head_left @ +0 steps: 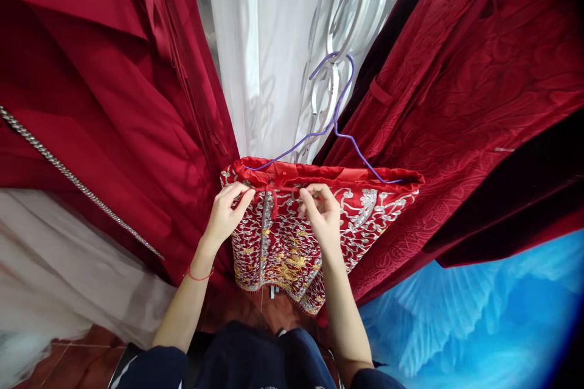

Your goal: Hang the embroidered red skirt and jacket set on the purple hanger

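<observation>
A red embroidered skirt (pixel 292 243) with silver and gold stitching hangs from a purple wire hanger (pixel 336 118). Its waistband is uppermost, with the shiny red lining (pixel 319 171) showing inside. My left hand (pixel 230 209) pinches the front edge of the waistband near its left end. Further right along the same edge, the thumb and fingers of my right hand (pixel 322 213) are closed on the fabric. Between my hands a small red tassel (pixel 275 205) dangles from the waistband. The fabric right under my fingertips is partly hidden.
White rings (pixel 360 9) hang in a column behind the hanger, which hooks there. Dark red garments (pixel 114 85) crowd the left, and a patterned red garment (pixel 447 121) hangs on the right. Pale fabric (pixel 77 261) and a blue printed surface (pixel 479 310) lie lower down.
</observation>
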Demonstrator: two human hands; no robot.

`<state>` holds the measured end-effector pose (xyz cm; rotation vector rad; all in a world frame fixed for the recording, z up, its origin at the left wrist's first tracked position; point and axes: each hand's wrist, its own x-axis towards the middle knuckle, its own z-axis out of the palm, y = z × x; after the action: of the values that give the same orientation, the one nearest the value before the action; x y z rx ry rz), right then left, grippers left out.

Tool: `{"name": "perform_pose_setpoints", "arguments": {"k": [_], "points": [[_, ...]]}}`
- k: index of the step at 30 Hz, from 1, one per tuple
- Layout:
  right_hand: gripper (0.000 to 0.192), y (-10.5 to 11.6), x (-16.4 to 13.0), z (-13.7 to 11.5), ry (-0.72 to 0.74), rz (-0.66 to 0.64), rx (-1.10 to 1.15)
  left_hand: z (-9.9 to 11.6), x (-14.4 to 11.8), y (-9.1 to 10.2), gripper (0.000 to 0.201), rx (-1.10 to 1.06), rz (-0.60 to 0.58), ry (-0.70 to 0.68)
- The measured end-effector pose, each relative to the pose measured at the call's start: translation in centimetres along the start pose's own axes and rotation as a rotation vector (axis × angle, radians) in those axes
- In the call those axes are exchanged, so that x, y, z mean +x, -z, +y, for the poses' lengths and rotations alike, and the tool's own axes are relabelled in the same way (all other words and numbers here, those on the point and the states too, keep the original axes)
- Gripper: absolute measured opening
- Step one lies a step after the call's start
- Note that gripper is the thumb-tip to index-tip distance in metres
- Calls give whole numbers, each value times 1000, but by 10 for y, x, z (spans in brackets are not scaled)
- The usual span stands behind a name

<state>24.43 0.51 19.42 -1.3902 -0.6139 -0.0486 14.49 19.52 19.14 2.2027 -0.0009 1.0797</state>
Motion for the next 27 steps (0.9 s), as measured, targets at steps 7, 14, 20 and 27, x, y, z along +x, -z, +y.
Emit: {"name": "perform_pose_setpoints", "arguments": {"k": [7, 14, 20, 27], "points": [[33, -38, -15, -4, -50, -106, -15, 16, 8, -17, 17, -136, 73, 55], [28, -22, -2, 0, -69, -143, 58, 19, 9, -24, 18, -137, 144, 71], [28, -10, -4, 0, -30, -93, -82, 12, 7, -29, 18, -146, 149, 102], [18, 67, -4, -18, 544, 449, -618, -3, 11, 6, 41, -32, 387, 26]]}}
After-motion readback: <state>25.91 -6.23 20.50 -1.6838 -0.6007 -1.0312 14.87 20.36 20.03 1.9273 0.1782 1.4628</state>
